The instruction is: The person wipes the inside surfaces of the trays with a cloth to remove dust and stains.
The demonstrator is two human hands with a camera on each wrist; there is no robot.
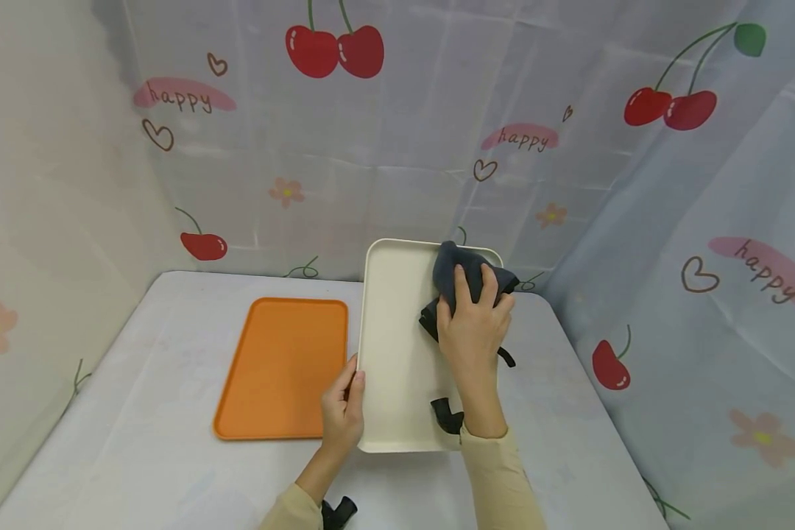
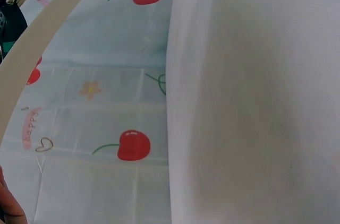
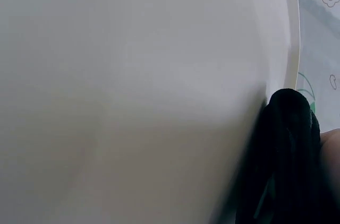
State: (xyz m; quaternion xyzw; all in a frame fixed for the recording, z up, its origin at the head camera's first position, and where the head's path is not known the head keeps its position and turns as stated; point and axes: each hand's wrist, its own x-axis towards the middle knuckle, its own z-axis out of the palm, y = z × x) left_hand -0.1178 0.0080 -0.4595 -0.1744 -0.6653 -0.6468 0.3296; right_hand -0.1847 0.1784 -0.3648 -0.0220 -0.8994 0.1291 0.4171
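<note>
My left hand (image 1: 344,408) grips a cream-white tray (image 1: 397,346) by its left rim, with the thumb along the edge. The tray is tilted up, its inner face toward me. On its upper right part, my right hand (image 1: 473,320) presses a bunched dark grey cloth (image 1: 450,269), the fingers spread and bent over it. From the right wrist, the dark cloth (image 3: 289,144) lies against the tray's inner face (image 3: 159,65) near the raised rim. The left wrist view catches only a slanting strip of the tray (image 2: 50,33) and part of my left hand (image 2: 9,203).
An orange tray (image 1: 288,368) lies flat on the white-covered table (image 1: 152,412), left of the held tray. Black straps (image 1: 445,416) show at the wrists. Curtains (image 1: 411,147) printed with cherries and hearts stand behind and at the sides.
</note>
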